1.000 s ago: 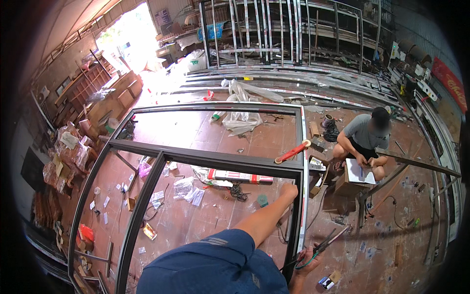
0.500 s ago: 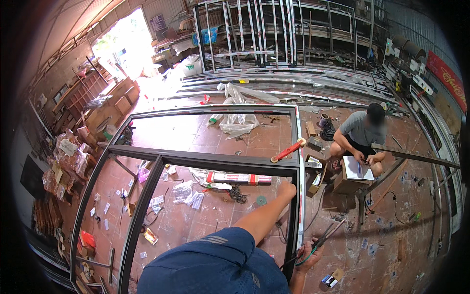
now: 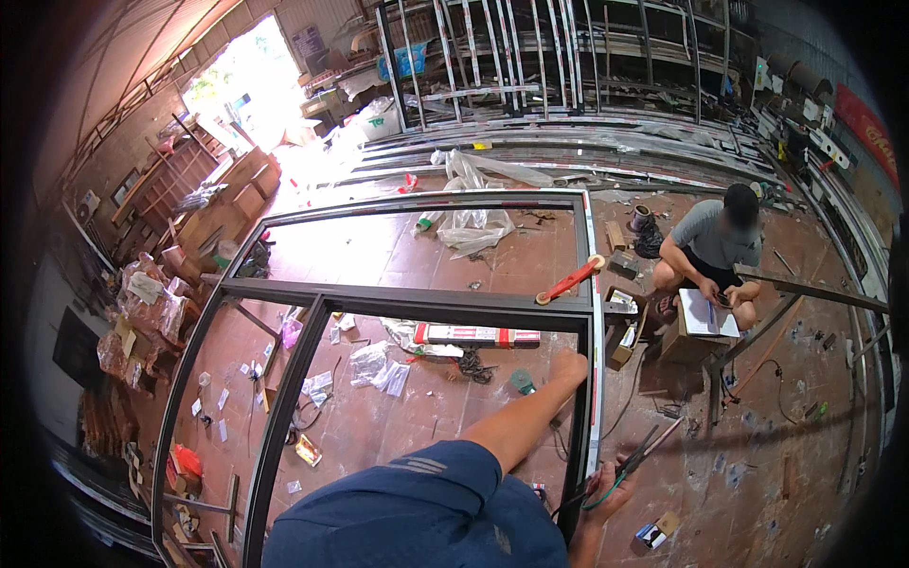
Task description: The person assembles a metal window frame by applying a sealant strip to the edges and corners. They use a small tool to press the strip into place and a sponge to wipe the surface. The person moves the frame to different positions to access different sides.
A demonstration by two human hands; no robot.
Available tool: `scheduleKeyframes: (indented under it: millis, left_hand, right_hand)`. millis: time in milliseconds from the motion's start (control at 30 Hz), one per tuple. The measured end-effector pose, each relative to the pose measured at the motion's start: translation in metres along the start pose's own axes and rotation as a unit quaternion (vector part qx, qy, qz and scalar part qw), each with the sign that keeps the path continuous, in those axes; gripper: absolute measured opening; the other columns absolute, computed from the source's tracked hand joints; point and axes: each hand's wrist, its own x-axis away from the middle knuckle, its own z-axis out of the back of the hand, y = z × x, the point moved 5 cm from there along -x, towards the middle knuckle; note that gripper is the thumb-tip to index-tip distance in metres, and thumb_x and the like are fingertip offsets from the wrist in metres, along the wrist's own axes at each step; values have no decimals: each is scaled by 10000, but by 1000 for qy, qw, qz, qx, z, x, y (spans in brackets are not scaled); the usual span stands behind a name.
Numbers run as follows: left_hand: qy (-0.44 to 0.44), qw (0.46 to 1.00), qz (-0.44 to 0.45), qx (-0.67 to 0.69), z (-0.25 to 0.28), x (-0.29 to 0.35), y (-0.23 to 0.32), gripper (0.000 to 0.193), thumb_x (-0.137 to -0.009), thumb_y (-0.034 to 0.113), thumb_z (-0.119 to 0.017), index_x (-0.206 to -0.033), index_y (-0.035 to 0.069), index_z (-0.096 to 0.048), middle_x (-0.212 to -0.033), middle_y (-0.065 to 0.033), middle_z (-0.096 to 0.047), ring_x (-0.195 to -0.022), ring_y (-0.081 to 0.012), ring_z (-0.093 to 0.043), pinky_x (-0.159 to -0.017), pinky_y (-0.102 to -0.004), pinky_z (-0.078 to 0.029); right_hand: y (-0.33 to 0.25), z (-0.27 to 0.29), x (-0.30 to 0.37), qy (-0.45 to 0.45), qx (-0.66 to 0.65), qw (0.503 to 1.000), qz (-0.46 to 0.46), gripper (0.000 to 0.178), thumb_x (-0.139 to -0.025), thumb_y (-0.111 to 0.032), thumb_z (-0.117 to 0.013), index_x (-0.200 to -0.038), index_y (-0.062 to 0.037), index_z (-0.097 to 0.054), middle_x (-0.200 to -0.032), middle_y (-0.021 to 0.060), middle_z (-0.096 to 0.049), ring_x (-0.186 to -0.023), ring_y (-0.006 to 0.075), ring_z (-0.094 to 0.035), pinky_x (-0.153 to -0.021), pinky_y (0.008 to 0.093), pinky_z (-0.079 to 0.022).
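Observation:
A large dark metal frame (image 3: 445, 301) with crossbars stands in front of me, a pale strip along its right side. My left arm reaches over it, and my left hand (image 3: 570, 369) is at the inner edge of the right-hand bar; its fingers are hidden. My right hand (image 3: 615, 488), just outside that bar, is closed round the green handles of scissors (image 3: 640, 456), whose long blades are apart and point away to the right. A red bar-shaped piece with pale round ends (image 3: 570, 281) lies across the frame's right corner.
A co-worker (image 3: 717, 241) squats on the right beside a cardboard box (image 3: 689, 343) with papers on it. Long metal profiles (image 3: 606, 151) lie at the back. Plastic wrap (image 3: 473, 227), a long red-and-white package (image 3: 478, 336) and scraps lie on the tiled floor. A small box (image 3: 656, 531) is near my right hand.
The scissors' blades have moved farther apart. My left hand stays at the right-hand bar. The whole view has shifted slightly, so the frame appears farther right.

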Motion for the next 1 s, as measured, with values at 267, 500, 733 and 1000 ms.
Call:
scheduleKeyframes:
  millis: [267,500,733,1000]
  left_hand:
    - [-20,999,-36,24,4,18,-2,394,-979,327,-625,-1034,-35,-769,-1121,-308,-728,-1093,-474,-704,-962,-537,-550]
    - [-58,991,-80,-93,3,22,-5,399,-962,276,-558,-994,-59,-772,-1093,-330,-723,-1092,-489,-700,-980,-547,-538]
    - [-44,999,0,-18,-20,-16,-54,419,-939,300,-590,-1119,-57,-715,-1165,-347,-699,-1146,-509,-671,-1002,-549,-529]
    - [-72,992,-66,-83,-21,-4,-59,372,-919,241,-579,-1018,-70,-757,-1080,-353,-715,-1074,-516,-696,-958,-547,-547]
  right_hand:
    - [3,2,-6,-26,34,999,20,253,-1005,-109,-678,-1205,-46,-536,-641,-27,-486,-454,62,-453,-401,218,-351]
    - [-3,-4,0,-30,35,999,6,272,-1002,-110,-684,-1222,-49,-535,-637,-36,-484,-457,55,-450,-414,212,-347]
    - [-1,-13,3,-43,31,999,2,261,-1005,-108,-680,-1217,-54,-538,-627,-43,-475,-459,48,-444,-417,209,-347]
    - [-1,-12,3,-51,35,998,17,239,-1007,-87,-676,-1207,-68,-548,-633,-49,-478,-463,40,-449,-429,204,-361]
